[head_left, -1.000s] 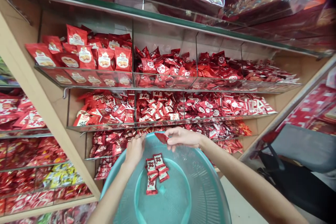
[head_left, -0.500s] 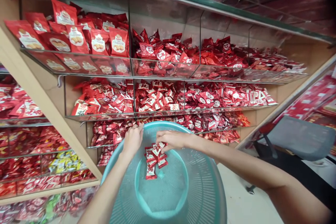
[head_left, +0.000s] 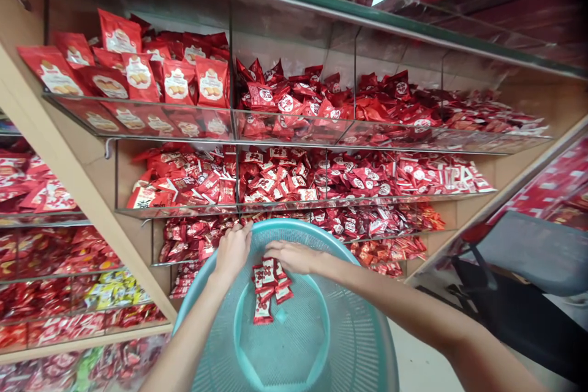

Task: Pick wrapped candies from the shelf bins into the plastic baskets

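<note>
A round teal plastic basket (head_left: 358,331) stands below the shelves, with several red and white wrapped packets (head_left: 265,278) in a small pile on its bottom. My left hand (head_left: 233,249) is at the basket's back left rim, its fingers bent over the edge and closed on it. Just above the pile is my right hand (head_left: 290,256), inside the basket, palm down and fingers extended. Its fingertips are near the top packets, and I see nothing held in it.
Glass-fronted shelves hold red packets (head_left: 177,82) and smaller red sweets (head_left: 275,177). Yellow packets (head_left: 113,288) lie in the lower left shelving. A grey and black chair (head_left: 542,251) stands at the right. A green-edged glass shelf (head_left: 321,0) crosses overhead.
My right hand has let go of a packet onto the pile and moved slightly left, its fingers straightening. My left hand stays at the rim. The shelves sit slightly lower in view.
</note>
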A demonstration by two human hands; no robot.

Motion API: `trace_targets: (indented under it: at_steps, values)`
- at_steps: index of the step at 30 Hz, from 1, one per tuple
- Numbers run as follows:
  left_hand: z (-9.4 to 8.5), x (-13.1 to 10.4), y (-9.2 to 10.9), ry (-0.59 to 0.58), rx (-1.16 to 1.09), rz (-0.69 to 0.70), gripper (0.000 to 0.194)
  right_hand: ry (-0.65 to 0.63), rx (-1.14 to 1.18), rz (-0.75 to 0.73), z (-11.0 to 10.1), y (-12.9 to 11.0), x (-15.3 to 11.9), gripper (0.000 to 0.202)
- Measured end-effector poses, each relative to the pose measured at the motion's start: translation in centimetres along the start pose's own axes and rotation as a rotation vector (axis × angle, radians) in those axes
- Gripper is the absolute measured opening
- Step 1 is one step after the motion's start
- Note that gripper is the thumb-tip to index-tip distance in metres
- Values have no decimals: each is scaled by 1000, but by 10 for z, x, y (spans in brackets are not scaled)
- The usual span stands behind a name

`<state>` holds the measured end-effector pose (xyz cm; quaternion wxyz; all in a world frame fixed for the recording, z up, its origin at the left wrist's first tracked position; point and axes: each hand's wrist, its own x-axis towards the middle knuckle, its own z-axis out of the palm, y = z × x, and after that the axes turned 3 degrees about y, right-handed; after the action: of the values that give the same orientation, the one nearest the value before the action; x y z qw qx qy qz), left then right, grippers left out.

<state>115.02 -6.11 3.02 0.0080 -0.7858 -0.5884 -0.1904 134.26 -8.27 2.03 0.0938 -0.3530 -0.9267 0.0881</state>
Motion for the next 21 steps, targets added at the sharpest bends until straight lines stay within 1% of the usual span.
trace_targets:
  at_steps: [2,3,6,7,9,11,13,16,18,21]
  values:
    - [0,0,0,-7,4,-6,40,49,-3,68,3,-4,-2,31]
    - [1,0,1,-10,3,-10,40,65,-7,90,6,-6,-2,37]
    - [3,1,3,-15,-6,-10,40,42,-31,76,16,-13,1,65]
    - [3,2,4,-15,-8,-7,40,21,-45,59,19,-15,2,70]
    - [5,3,4,-13,-10,2,40,0,-69,38,22,-20,5,71]
    - [6,3,2,-9,-13,-2,40,28,-68,30,17,-26,6,72]
    - [6,3,-1,-10,-21,-12,40,79,-44,18,2,-34,5,75]
    - [6,2,-5,-42,-27,-28,41,173,-32,-6,-34,-44,4,72]
    - [5,2,-6,-58,-27,-30,42,284,-41,-10,-63,-45,5,63]
    - [5,1,-6,-47,-28,-30,41,508,-70,90,-105,-31,15,47]
